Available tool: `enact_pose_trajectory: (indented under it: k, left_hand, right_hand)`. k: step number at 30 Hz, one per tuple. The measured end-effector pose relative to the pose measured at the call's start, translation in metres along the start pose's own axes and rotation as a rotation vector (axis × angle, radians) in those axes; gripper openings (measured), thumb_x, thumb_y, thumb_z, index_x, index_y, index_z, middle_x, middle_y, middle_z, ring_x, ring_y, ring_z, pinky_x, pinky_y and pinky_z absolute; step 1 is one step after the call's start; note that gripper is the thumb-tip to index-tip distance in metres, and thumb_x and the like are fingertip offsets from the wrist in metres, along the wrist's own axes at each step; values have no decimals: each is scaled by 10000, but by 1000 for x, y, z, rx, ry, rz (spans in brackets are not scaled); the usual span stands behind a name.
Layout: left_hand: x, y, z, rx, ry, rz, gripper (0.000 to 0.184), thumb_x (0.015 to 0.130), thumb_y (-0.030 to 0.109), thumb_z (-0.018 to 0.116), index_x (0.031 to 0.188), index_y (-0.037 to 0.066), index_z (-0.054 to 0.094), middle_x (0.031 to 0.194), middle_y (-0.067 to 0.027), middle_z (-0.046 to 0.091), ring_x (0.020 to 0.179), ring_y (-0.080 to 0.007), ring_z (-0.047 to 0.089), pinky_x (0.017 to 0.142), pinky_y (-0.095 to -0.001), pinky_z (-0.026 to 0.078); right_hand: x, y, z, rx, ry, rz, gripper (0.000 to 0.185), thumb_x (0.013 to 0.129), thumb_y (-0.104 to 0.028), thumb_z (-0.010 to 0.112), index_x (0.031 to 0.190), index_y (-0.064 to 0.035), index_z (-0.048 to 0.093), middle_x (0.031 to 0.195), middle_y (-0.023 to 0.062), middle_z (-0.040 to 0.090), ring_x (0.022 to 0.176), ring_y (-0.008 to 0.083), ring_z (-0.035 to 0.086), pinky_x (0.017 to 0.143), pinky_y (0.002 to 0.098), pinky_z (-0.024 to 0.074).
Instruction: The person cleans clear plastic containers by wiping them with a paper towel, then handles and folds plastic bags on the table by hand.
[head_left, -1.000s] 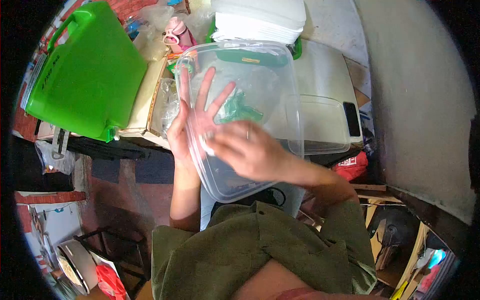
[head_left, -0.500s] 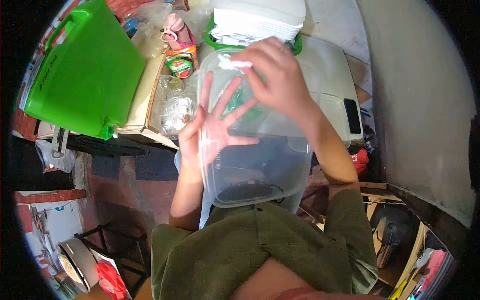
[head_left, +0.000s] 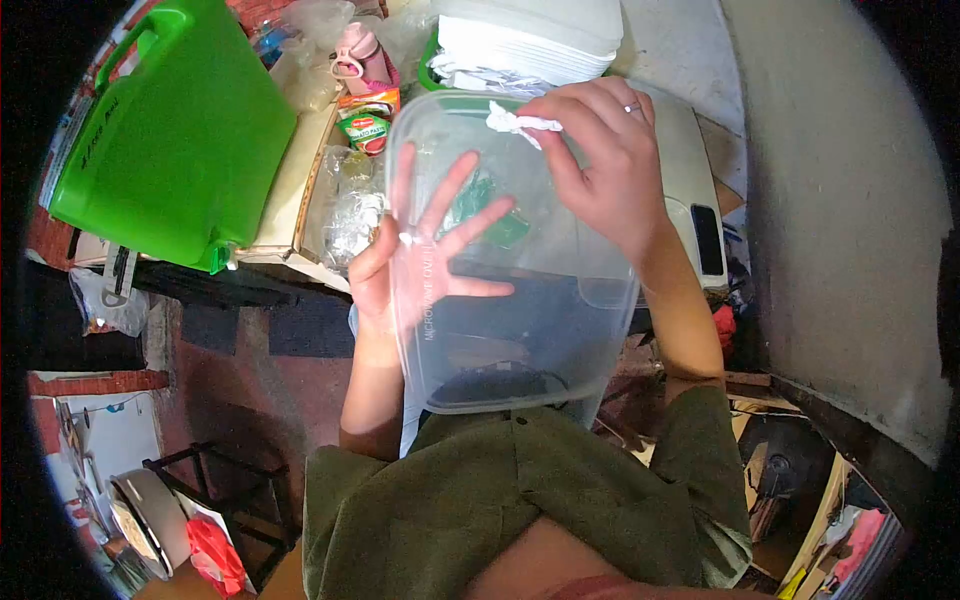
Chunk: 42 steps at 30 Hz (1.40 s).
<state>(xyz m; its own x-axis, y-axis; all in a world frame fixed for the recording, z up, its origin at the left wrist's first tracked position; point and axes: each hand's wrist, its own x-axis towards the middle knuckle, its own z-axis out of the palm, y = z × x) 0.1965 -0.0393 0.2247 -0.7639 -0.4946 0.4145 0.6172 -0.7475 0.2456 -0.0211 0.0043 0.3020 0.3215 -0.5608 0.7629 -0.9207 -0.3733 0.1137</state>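
Observation:
A clear plastic lid (head_left: 520, 340) with a rounded rim and raised lettering is held upright in front of my body. My left hand (head_left: 425, 262) supports it at the left edge, the thumb on the near side and the other fingers spread behind, visible through the plastic. Pinched in my right hand (head_left: 612, 165) is a crumpled white tissue (head_left: 518, 123), close to the lid's upper right part. Whether the tissue touches the surface, I cannot tell. Through the lid shows a piece of green plastic (head_left: 490, 210).
A green jerrycan (head_left: 175, 145) stands on the table at left, with a pink bottle (head_left: 362, 58) and a tomato paste pouch (head_left: 364, 132) to its right. Stacked white containers (head_left: 530, 45) sit behind the lid. A phone (head_left: 707, 240) lies at right, near the wall (head_left: 840, 220).
My right hand has moved to the right and slightly down with the tissue, away from the lid's upper left. My left hand keeps its hold while the lid shifts slightly.

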Motion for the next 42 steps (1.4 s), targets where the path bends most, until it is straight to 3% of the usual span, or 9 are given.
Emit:
enact_pose_trajectory:
  k: [7,14,19,25,27,29,33,37,42]
  left_hand:
    - [3,40,-5,59,-68,219,582,1001,290,443,1512,371,177,1602,-76,-69,1427,-481,-76,865,-888,181]
    - [2,13,-4,-124,-85,69,641,983,248,491,1511,390,158,1602,-82,-56,1424,-481,-104,857,-893,135]
    - [-3,5,0,-137,-95,63,645,987,263,479,1514,396,131,1604,-74,-54,1427,-480,-82,854,-899,133]
    - [4,39,-8,29,-92,240,635,989,287,472,1512,398,130,1604,-60,-73,1431,-469,-88,861,-899,132]
    - [6,32,-6,-21,-101,165,640,986,284,480,1512,396,134,1604,-63,-67,1431,-473,-79,863,-899,131]
    - [5,22,-6,-38,-77,131,649,983,270,489,1511,399,136,1604,-63,-66,1431,-472,-84,859,-900,132]
    - [-2,3,-10,-150,-47,31,660,982,263,492,1512,406,124,1605,-68,-59,1430,-475,-86,854,-899,136]
    - [-2,6,-5,-69,-30,57,646,989,273,474,1514,398,119,1605,-71,-52,1433,-466,-84,862,-896,141]
    - [6,38,-12,47,-81,248,646,989,267,478,1516,388,124,1604,-68,-52,1435,-467,-56,866,-894,158]
  right_hand:
    - [-110,-101,-2,216,-256,-347,288,812,-231,600,1041,-92,706,1044,13,629,893,154,535,744,358,410]
    - [-39,-31,-20,-170,-81,-130,242,779,-155,642,1015,-139,693,1018,-8,627,938,191,559,820,401,390]
    - [-13,-7,-24,12,30,3,262,718,24,625,954,-76,676,977,53,663,888,239,595,781,414,408]
    - [-130,-96,-22,85,-337,-287,234,821,-204,659,1041,-155,723,1034,-43,626,909,94,518,728,351,391]
    - [-133,-87,-22,66,-307,-275,267,828,-230,611,1047,-105,698,1029,8,645,881,138,541,705,338,417]
    - [-110,-61,-23,-64,-185,-336,232,816,-178,618,1023,-108,697,993,1,642,855,132,552,731,354,409]
    - [-36,13,-29,-224,-15,-46,271,750,-88,649,1016,-124,686,986,6,645,866,183,581,773,382,386]
    - [-37,23,-22,-71,46,90,282,754,-94,650,1032,-126,683,990,4,646,858,186,581,784,387,379]
    - [-147,-53,-16,-51,-341,-54,261,809,-149,634,1064,-155,691,974,-1,631,894,165,560,753,371,427]
